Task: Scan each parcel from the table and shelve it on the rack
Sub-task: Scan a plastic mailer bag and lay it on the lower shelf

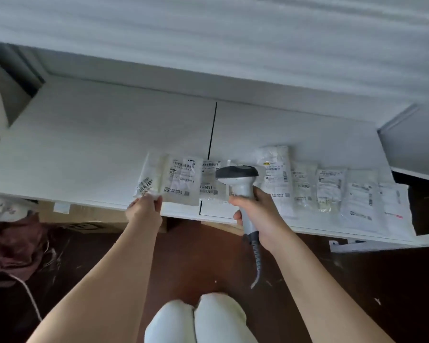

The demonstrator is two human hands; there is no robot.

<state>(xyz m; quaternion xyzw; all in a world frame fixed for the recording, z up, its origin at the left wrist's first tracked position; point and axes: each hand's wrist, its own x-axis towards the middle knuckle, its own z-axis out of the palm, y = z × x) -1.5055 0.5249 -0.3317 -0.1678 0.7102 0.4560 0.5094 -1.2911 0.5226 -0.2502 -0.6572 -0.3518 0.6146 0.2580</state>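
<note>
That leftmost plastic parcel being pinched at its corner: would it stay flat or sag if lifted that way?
The leftmost parcel looks like a thin, flat plastic bag, so it would probably droop from the left hand. It seems light, since a corner pinch suffices. The glossy film may be slippery.

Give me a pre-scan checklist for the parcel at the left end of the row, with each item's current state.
1. Scanner held firmly in right hand: ok.
2. Left hand pinching the leftmost parcel at its near corner: ok.
3. Parcel's label facing up: ok.
4. Scanner head aimed at that label: not ok, it sits over the next parcel.
5. Scan beam on: cannot tell.
6. Rack space free: cannot tell, rack out of view.
</note>
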